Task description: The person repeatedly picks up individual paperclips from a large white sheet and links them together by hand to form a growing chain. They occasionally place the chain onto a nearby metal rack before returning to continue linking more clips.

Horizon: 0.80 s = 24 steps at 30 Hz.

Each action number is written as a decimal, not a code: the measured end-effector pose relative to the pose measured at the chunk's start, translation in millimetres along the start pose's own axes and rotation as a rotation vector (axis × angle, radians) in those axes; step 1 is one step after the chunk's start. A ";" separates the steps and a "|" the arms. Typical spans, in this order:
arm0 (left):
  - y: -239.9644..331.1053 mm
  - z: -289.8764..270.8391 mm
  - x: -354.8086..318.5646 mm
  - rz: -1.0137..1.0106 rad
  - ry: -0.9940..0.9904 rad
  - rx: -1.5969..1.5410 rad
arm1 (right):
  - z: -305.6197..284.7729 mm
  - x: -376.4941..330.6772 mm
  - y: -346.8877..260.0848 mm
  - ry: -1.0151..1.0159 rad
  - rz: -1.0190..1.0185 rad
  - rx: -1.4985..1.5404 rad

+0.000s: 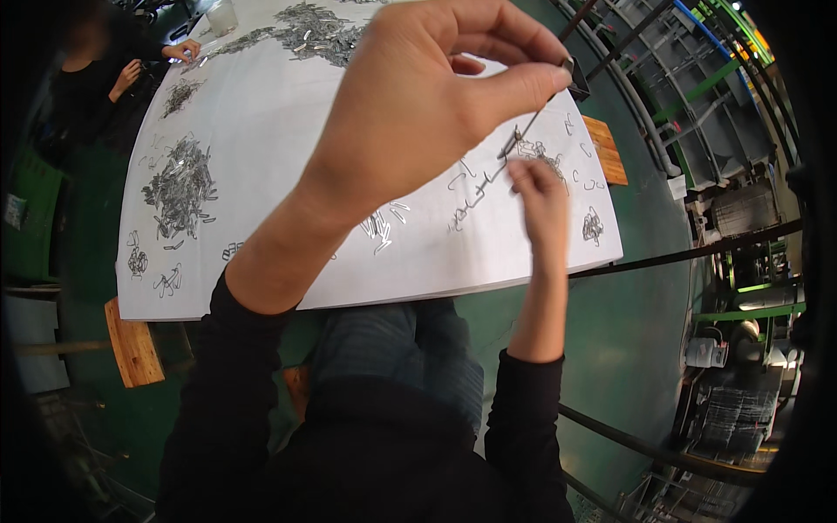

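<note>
White-topped table (253,157), bearing: one large heap of flat metal links (179,187), left; one heap of metal pieces (314,35), far side; translucent cup (221,17); small wire-hook cluster (593,227), right.

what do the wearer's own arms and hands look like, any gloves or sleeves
Both arms wear plain black sleeves, the left sleeve and right sleeve ending partway along the forearms. The left hand and right hand are bare, without gloves. No watch or bracelet shows on either wrist; the right hand is too blurred for finer detail.
</note>
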<state>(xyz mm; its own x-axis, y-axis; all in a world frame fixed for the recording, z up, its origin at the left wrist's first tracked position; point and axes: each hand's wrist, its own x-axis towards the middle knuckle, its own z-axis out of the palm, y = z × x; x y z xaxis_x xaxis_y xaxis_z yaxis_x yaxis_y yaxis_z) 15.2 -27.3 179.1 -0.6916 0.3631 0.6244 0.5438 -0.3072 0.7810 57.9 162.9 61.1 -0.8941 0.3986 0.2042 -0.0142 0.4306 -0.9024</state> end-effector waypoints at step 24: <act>23.0 -9.9 -33.5 -0.151 0.050 0.198 | -16.1 -39.4 -147.7 -0.232 -0.236 0.743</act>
<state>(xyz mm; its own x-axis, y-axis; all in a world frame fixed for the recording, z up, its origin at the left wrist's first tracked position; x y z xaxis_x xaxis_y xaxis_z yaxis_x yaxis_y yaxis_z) 46.2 -55.2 175.9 -0.7918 0.3465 0.5031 0.5119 -0.0729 0.8559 102.4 96.6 192.5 -0.8993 0.1513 0.4104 -0.4344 -0.2000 -0.8782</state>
